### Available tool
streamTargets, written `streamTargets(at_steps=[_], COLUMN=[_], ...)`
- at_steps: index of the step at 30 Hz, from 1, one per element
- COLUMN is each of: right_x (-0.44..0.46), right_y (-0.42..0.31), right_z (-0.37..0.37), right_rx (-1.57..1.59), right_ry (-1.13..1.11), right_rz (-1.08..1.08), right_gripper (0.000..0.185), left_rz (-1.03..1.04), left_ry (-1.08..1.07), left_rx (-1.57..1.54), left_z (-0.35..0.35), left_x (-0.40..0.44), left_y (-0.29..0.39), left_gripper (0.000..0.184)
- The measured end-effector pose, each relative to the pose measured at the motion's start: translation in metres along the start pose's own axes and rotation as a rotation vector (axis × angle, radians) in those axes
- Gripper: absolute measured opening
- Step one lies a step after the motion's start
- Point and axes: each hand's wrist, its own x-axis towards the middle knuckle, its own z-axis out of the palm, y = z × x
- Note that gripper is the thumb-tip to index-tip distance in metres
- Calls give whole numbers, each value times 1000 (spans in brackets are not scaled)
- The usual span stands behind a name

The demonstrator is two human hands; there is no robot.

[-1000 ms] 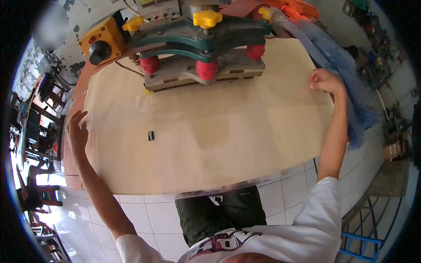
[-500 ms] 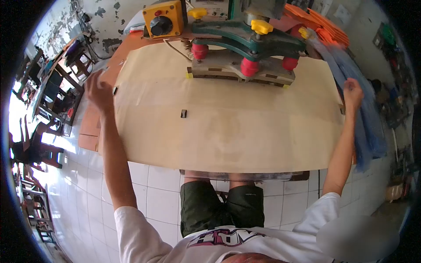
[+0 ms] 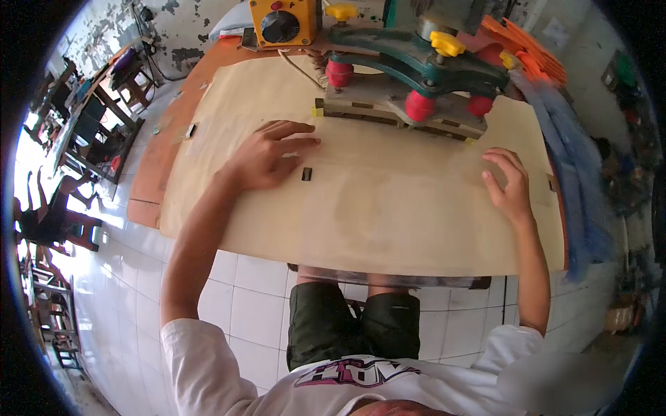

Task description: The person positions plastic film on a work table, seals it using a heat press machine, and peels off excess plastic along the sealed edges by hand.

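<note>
Here, the left hand [image 3: 270, 157] is near a small black piece [image 3: 306, 174].

The tan sheet [image 3: 277, 218] looks smooth, matt and paper-like, the green press bracket [image 3: 399, 47] painted metal, the yellow knob [image 3: 446, 44] shiny plastic, the lower plate [image 3: 371, 98] dull metal, the floor tiles [image 3: 260, 301] glossy.

The left hand [image 3: 269, 157] is beside a black piece [image 3: 306, 174].
</note>
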Motion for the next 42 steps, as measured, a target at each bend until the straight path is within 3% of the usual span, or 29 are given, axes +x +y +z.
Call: streamTargets(at_steps=[7, 11, 23, 42], right_x=[0, -1, -1, 1], right_y=[1, 6, 17, 17], right_z=[4, 9, 14, 15], right_rx=[31, 60, 40, 49], right_ry=[-105, -130, -146, -175], right_rz=[27, 54, 64, 109], right_gripper=[35, 36, 33, 33], left_rz=[159, 292, 425, 265], left_ry=[56, 88, 98, -1], left_rx=[93, 192, 282, 105], left_z=[6, 7, 8, 15], left_x=[7, 10, 14, 11], left_y=[-5, -12, -13, -18], left_gripper=[33, 30, 26, 23])
